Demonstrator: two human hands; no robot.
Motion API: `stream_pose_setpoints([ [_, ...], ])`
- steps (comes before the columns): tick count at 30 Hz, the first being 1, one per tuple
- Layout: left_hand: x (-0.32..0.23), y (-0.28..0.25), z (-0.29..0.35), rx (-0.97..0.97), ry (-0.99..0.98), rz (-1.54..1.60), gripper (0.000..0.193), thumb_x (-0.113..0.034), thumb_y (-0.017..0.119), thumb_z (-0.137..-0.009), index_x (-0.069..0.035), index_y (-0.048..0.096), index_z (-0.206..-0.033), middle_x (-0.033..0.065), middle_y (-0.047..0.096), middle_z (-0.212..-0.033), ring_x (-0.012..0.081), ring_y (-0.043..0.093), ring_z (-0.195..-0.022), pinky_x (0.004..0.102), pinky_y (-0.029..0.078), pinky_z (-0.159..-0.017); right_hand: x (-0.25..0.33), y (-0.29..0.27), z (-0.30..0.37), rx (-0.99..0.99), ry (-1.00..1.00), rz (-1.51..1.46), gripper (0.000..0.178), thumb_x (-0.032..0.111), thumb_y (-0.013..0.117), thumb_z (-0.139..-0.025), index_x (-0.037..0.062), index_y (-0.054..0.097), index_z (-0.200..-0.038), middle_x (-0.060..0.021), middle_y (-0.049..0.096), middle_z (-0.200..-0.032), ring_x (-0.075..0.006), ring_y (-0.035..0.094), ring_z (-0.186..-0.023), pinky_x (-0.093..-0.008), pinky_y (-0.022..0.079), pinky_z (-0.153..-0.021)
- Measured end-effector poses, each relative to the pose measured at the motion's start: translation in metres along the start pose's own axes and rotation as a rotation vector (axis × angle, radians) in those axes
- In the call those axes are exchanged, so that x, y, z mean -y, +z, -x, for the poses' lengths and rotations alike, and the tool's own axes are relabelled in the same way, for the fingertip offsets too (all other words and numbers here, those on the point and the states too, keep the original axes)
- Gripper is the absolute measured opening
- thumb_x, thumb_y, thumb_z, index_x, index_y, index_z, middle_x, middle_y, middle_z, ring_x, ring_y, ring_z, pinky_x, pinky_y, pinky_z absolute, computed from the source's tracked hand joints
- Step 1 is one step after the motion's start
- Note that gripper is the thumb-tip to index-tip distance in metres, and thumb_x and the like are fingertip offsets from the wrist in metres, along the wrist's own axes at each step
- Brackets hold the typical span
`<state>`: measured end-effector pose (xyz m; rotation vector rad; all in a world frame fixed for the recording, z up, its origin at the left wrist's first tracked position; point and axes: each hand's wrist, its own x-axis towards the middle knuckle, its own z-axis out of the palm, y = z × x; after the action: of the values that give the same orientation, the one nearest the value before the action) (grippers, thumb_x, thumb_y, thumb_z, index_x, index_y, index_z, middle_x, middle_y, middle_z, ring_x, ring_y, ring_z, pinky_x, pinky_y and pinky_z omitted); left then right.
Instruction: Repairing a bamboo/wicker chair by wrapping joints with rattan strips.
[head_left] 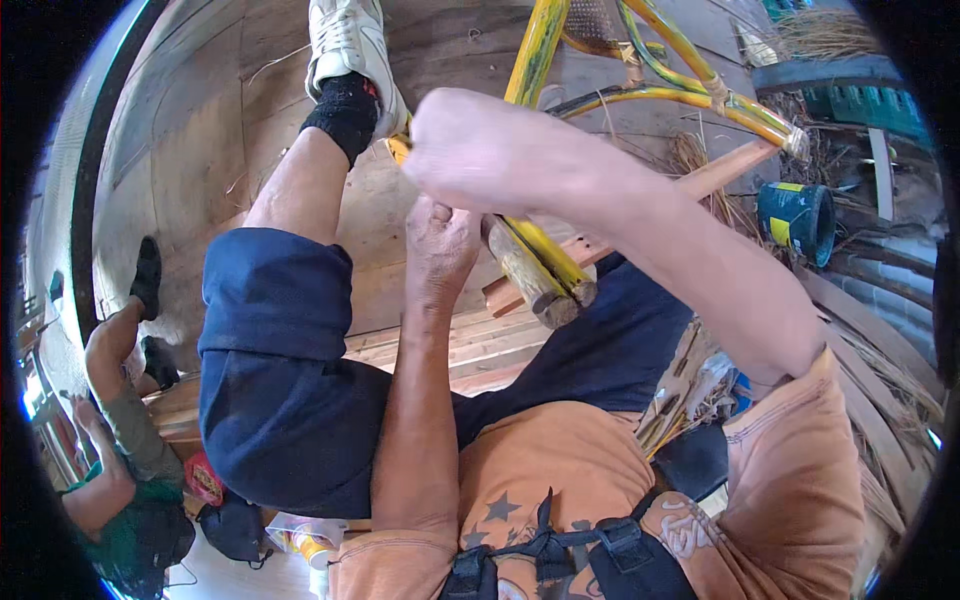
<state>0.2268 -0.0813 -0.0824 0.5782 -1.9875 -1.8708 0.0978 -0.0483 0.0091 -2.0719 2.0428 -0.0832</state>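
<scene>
My left hand [440, 240] is closed beside a frame of yellow and green rattan or bamboo poles [545, 250]. What its fingers grip is hidden. Above it, my right hand [455, 150] crosses over, curled into a fist and blurred by motion; anything inside it is out of sight. The cut pole ends [552, 308] lie side by side, pointing toward my body. A small yellow-orange piece [399, 150] shows at the edge of my right hand; I cannot tell whether the hand touches it. The frame's curved far part [690, 95] has bound joints.
A reddish wooden strip [725, 168] lies under the frame. At right are a dark bucket [797, 222] with yellow patches and dry fibre strips [830, 35]. My white shoe [350, 50] rests on the wooden floor [200, 120]. Another person [125, 440] sits at left.
</scene>
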Motion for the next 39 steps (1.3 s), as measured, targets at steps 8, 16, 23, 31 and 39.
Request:
stream_pose_setpoints([
  [8, -0.002, 0.004, -0.013, -0.067, -0.262, 0.187, 0.024, -0.017, 0.056, -0.094, 0.003, 0.066, -0.088, 0.0023, 0.061, -0.067, 0.0075, 0.051, -0.055, 0.0265, 0.043, -0.050, -0.001, 0.027, -0.040, 0.084, 0.131, 0.039, 0.021, 0.019, 0.064, -0.068, -0.0014, 0.069, -0.067, -0.0177, 0.065, -0.066, -0.0295, 0.065, -0.062, -0.0375, 0.052, -0.057],
  [16, 0.006, 0.008, -0.023, 0.006, -0.277, 0.055, 0.032, -0.026, 0.053, -0.096, 0.002, 0.069, -0.095, -0.0021, 0.053, -0.061, 0.0067, 0.046, -0.056, 0.0259, 0.039, -0.051, -0.039, -0.124, 0.037, -0.082, 0.152, -0.122, 0.024, 0.020, 0.059, -0.090, 0.0011, 0.064, -0.103, -0.0126, 0.066, -0.092, -0.0215, 0.064, -0.080, -0.0301, 0.051, -0.067],
  [23, 0.018, 0.022, -0.019, -0.195, -0.329, 0.129, 0.031, -0.028, 0.064, -0.090, 0.002, 0.058, -0.095, 0.0047, 0.060, -0.082, 0.0100, 0.054, -0.072, 0.0254, 0.045, -0.064, -0.006, -0.125, 0.073, -0.456, 0.109, -0.047, 0.018, 0.009, 0.061, -0.086, 0.0035, 0.064, -0.102, -0.0125, 0.066, -0.098, -0.0262, 0.064, -0.087, -0.0324, 0.051, -0.078],
  [31, 0.025, 0.026, -0.019, -0.218, -0.351, 0.126, 0.032, -0.025, 0.067, -0.082, 0.000, 0.066, -0.102, 0.0190, 0.064, -0.090, 0.0302, 0.061, -0.090, 0.0386, 0.045, -0.083, -0.071, 0.039, 0.075, 0.390, 0.543, -0.774, 0.029, 0.008, 0.057, -0.083, 0.0046, 0.064, -0.111, -0.0081, 0.067, -0.105, -0.0207, 0.061, -0.096, -0.0335, 0.046, -0.089],
  [39, 0.011, 0.010, -0.021, -0.051, -0.166, -0.115, 0.030, -0.026, 0.056, -0.094, 0.000, 0.069, -0.098, 0.0144, 0.061, -0.068, 0.0197, 0.060, -0.062, 0.0336, 0.048, -0.064, -0.068, 0.093, 0.058, 0.306, 0.640, -1.183, 0.042, 0.000, 0.060, -0.084, 0.0127, 0.059, -0.125, -0.0014, 0.064, -0.110, -0.0147, 0.056, -0.101, -0.0293, 0.046, -0.089],
])
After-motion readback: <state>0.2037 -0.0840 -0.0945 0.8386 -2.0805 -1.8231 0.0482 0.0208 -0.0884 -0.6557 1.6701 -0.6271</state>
